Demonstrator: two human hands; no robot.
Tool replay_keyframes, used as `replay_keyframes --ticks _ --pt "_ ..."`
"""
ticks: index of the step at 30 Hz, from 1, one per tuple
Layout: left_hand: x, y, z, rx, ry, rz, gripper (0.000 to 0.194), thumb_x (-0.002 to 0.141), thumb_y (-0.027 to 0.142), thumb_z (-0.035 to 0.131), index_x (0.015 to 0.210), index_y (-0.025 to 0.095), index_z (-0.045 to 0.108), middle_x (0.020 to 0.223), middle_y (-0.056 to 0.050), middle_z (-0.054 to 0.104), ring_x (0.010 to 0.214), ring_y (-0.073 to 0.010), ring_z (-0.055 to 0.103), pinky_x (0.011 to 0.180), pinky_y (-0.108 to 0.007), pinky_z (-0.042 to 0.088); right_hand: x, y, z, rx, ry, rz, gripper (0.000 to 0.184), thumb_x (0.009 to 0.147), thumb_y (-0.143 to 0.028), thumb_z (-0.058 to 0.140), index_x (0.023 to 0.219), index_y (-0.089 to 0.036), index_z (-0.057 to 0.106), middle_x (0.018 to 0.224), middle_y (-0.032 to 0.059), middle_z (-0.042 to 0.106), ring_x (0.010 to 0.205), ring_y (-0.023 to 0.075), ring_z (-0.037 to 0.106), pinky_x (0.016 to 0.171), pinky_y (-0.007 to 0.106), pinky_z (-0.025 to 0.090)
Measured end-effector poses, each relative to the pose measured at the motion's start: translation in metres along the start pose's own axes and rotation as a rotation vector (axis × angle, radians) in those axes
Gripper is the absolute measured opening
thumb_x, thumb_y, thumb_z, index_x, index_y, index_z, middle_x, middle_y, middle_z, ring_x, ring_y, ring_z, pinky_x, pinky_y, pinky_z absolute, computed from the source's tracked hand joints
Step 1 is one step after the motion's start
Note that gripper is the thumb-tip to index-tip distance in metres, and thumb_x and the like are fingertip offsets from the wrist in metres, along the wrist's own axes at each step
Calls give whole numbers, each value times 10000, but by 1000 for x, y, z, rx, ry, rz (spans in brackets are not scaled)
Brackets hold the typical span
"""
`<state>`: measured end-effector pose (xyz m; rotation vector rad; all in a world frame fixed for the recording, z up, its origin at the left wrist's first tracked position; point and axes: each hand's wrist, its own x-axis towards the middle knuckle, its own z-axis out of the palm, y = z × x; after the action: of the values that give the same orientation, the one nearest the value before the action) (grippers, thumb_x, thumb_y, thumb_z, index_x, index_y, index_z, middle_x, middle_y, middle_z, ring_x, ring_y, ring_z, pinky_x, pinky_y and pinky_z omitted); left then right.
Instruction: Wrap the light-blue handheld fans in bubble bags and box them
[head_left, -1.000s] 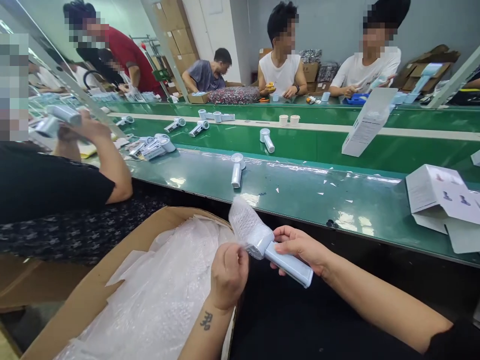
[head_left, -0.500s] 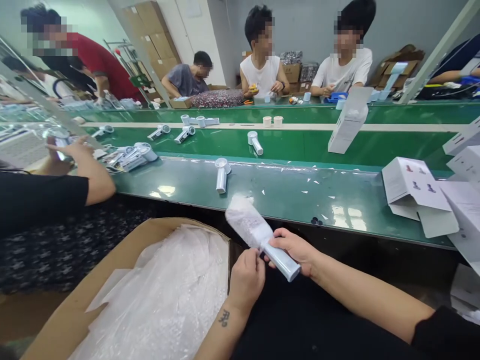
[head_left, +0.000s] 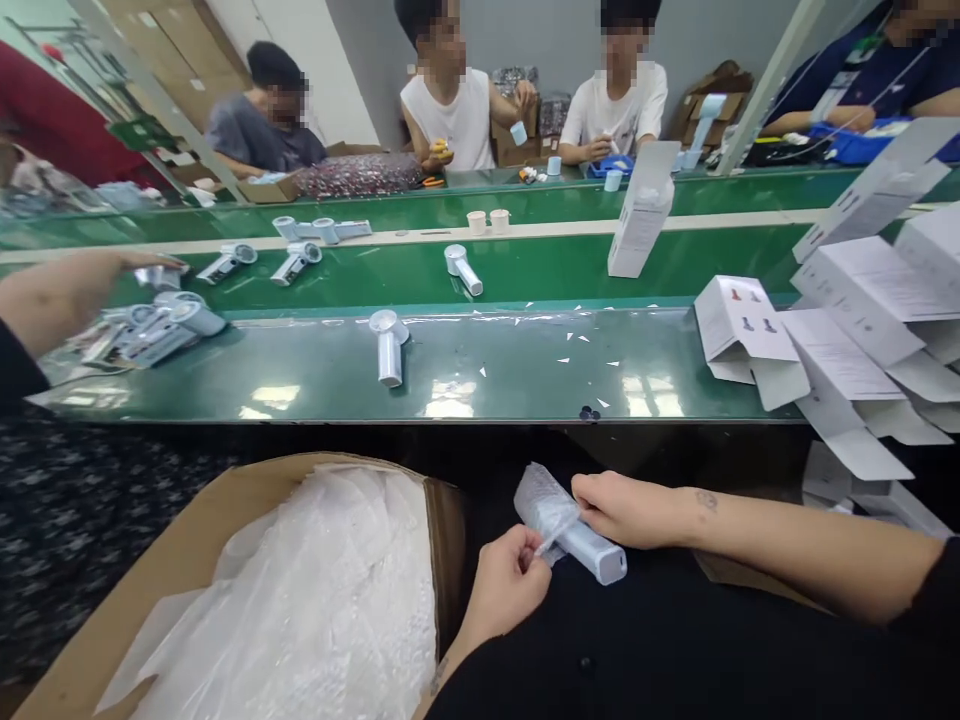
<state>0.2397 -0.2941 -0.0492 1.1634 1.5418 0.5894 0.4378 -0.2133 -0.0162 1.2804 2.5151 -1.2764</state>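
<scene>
A pale-blue handheld fan [head_left: 596, 553] lies tilted in front of my body, its upper part inside a clear bubble-wrap bag [head_left: 541, 497]. The handle end sticks out of the bag, pointing down and right. My left hand [head_left: 514, 578] is closed in a pinch on the near edge of the bag's mouth. Across from it, my right hand [head_left: 622, 508] grips the bag's other edge, fingers curled beside the handle; its fingertips are partly hidden. Another fan [head_left: 388, 350] lies on the near strip of the green bench.
To my left stands a cardboard carton [head_left: 442, 540] filled with bubble bags [head_left: 322, 590]. Opened white boxes [head_left: 750, 330] pile up at right. More fans [head_left: 176, 325] lie at left, near a co-worker's arm [head_left: 60, 295]. Several people sit across the green conveyor [head_left: 360, 280].
The fan and bag have come down and closer to my body. My right hand has shifted from the handle to the bag's edge. The view has turned rightward, and the neighbour's arm reaches farther over the bench.
</scene>
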Motion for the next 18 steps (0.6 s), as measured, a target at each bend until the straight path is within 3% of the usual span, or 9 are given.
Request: replay_keyframes --ticks 3,6,9,12,14,15,16,18 --pt "2 26 -9 -84 97 96 98 688 188 533 703 157 624 558 34 539 509 -94 474 487 -202 352 -12 -7 -24 36 5 -31 197 814 -159 480 983 -197 573 785 22 638 661 142 564 590 234 395" --pt "3 56 -25 -37 183 313 134 754 227 520 728 163 635 602 3 599 532 -115 534 507 -215 416 -17 -19 -46 83 151 -82 218 809 -159 468 946 -194 635 850 37 672 753 163 613 666 254 444" --pt "10 74 -37 133 239 573 235 769 296 586 959 178 660 844 -66 687 636 -160 618 551 -250 496 -15 -32 -57 392 235 -25 265 756 -114 455 907 -181 662 747 15 661 685 149 636 637 246 483" --pt "30 80 -34 325 171 734 679 641 345 745 1278 225 542 1188 -127 640 877 -246 668 661 -315 563 -3 -34 -59 830 190 38 240 718 -119 473 879 -158 647 664 1 626 578 137 633 575 251 506" --pt "46 81 -28 383 79 732 578 681 356 721 1234 253 588 1097 -82 693 855 -239 683 697 -320 571 0 -22 -63 1009 255 40 208 750 -202 513 921 -154 621 682 13 623 578 147 635 573 282 522" --pt "53 81 -26 376 45 715 444 718 368 689 1146 255 646 993 -55 724 801 -227 689 705 -316 572 -3 -10 -67 1022 397 48 231 774 -265 531 965 -159 606 705 22 622 598 153 632 585 298 528" --pt "58 80 -26 343 39 694 337 740 385 668 1047 250 691 911 -38 736 764 -220 690 721 -316 571 -11 5 -72 966 631 85 284 790 -328 547 1019 -166 587 752 37 623 646 163 631 617 318 533" --pt "66 80 -31 204 105 639 298 704 446 695 909 232 729 878 -40 738 765 -233 685 743 -323 572 -35 43 -80 626 1250 279 428 783 -420 597 1131 -176 542 918 89 611 820 205 614 736 365 524"
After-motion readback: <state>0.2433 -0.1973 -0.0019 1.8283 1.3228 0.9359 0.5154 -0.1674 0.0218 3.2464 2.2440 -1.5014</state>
